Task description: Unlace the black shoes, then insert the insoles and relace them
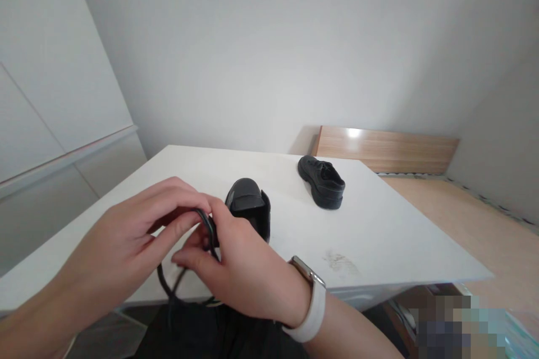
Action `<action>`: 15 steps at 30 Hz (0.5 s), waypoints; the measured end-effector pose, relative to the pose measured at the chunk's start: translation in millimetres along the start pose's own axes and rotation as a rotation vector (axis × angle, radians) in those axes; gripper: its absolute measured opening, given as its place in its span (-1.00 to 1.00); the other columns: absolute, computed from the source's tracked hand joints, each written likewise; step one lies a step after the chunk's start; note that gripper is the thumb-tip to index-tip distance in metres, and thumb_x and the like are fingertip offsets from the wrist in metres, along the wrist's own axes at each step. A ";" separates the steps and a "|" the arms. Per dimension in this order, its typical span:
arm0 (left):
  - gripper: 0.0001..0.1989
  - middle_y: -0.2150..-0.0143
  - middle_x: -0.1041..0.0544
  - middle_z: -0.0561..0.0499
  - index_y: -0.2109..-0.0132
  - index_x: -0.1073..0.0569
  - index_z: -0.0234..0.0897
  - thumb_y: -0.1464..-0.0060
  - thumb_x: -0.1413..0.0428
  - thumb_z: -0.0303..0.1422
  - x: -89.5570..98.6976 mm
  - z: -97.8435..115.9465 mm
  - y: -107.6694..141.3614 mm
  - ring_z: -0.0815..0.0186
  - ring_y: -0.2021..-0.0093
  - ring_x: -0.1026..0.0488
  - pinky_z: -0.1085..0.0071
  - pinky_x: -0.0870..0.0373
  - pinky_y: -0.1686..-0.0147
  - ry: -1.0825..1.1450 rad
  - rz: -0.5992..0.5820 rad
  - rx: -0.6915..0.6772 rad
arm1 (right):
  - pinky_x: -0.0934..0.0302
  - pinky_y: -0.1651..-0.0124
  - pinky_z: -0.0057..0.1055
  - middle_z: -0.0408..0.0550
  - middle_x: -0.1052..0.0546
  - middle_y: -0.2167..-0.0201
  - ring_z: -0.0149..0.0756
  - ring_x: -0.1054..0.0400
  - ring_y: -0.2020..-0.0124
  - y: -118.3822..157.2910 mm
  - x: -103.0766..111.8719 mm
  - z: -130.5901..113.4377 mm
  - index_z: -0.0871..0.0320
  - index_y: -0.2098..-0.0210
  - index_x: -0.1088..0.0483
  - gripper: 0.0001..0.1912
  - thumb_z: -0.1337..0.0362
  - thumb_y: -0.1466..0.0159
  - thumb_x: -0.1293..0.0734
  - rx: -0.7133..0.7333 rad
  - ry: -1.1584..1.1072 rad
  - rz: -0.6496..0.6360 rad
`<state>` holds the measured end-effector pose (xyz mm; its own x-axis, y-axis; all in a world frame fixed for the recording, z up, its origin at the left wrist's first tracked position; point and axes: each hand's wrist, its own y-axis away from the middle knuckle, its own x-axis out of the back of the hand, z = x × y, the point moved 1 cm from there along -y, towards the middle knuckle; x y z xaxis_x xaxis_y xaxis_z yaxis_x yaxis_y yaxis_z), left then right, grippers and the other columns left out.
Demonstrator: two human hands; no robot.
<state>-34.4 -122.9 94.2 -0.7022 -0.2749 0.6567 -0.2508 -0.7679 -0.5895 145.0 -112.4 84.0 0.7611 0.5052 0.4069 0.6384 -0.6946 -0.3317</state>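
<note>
Above the table's near edge: the left hand (126, 233) pinches a black cord (210, 230) between thumb and fingers; the right hand (238, 252) curls about it, how tightly I cannot tell.
Cord: looped, its slack hanging below both hands.
Near shoe (246, 195): just beyond the grip, right hand nearer; long axis apparently running toward the table's far edge, its near part hidden.
Other shoe (322, 180): toward the far right corner, toe pointing away and left.
Table (379, 235): white, smudged toward its near edge.
Room: pale wall (269, 50), wooden board (387, 148) beyond the far right corner.
</note>
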 end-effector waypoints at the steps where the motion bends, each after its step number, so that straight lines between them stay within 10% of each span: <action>1: -0.84 0.24 -0.57 0.10 0.19 -0.53 0.01 -0.23 -0.05 -0.20 0.2 1.3 -0.7 0.23 0.27 -0.47 0.41 -0.39 0.31 0.016 0.015 0.014 | -0.27 0.30 -0.49 -0.16 -0.49 0.39 -0.41 -0.38 0.39 0.0 1.0 0.3 0.19 0.01 -0.34 -0.77 0.27 -0.36 -0.31 -0.041 -0.083 -0.027; 6: -0.79 0.41 -0.56 0.10 0.28 -0.57 -0.08 -0.13 -0.16 -0.09 7.4 -18.1 4.5 0.27 0.44 -0.44 0.47 -0.32 0.51 0.103 -0.046 0.225 | 0.12 0.58 -0.54 -0.29 -0.19 0.61 -0.54 0.02 0.61 12.6 21.6 5.2 0.20 0.21 -0.46 -0.70 0.09 -0.41 -0.24 -0.098 -0.443 -0.005; 15: -0.73 0.50 -0.56 0.03 0.38 -0.61 -0.16 -0.05 -0.17 -0.08 15.0 -45.3 12.4 0.27 0.49 -0.46 0.49 -0.34 0.54 0.255 -0.355 0.314 | 0.07 0.55 -0.51 -0.27 -0.24 0.64 -0.52 -0.07 0.62 35.0 49.0 21.1 0.20 0.33 -0.48 -0.66 0.02 -0.33 -0.34 -0.150 -0.391 0.305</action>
<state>-78.2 -110.3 75.4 -0.7596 0.1526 0.6322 -0.3186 -0.9347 -0.1573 207.1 -101.1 74.4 0.9144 0.4021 -0.0472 0.3791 -0.8913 -0.2486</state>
